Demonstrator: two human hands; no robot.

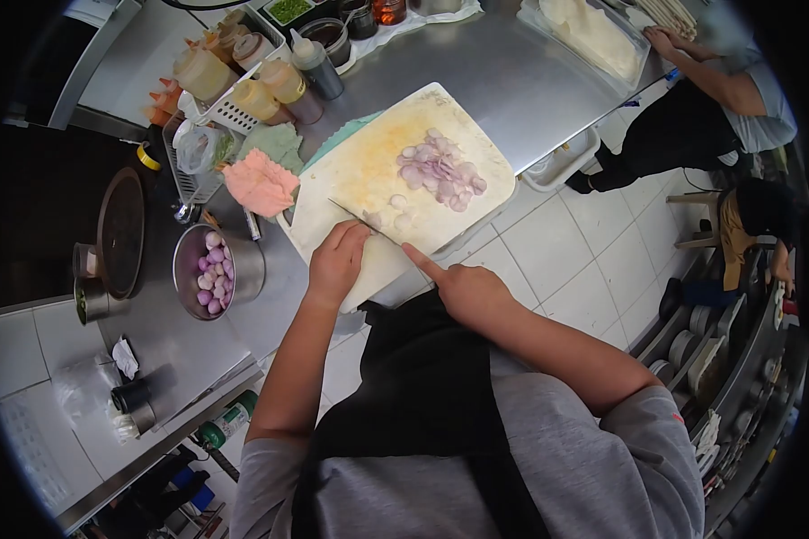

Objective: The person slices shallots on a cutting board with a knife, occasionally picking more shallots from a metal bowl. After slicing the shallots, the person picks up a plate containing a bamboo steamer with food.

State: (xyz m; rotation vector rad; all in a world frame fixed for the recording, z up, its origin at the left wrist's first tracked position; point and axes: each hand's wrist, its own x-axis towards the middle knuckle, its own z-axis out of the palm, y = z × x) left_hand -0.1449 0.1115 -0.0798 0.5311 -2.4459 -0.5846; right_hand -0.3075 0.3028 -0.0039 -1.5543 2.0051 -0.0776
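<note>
A knife (366, 222) lies across the white cutting board (351, 171), its tip pointing to the upper left. My right hand (469, 292) grips its handle, with the index finger stretched along the blade's back. Close to the blade, my left hand (339, 260) presses on the board with its fingers curled; whatever is under them is hidden. A few pale slices (401, 211) lie just beyond the blade. Farther up the board spreads a pile of sliced shallots (440, 171). Whole peeled shallots (214, 274) fill part of a steel pot (253, 265) to the left.
A pink cloth (261, 182) and a green cloth (274, 145) lie by the board's left edge. Squeeze bottles (283, 85) stand behind them, some in a white basket (234, 112). At the far right, another person (692, 99) works beside a plastic tub (593, 40).
</note>
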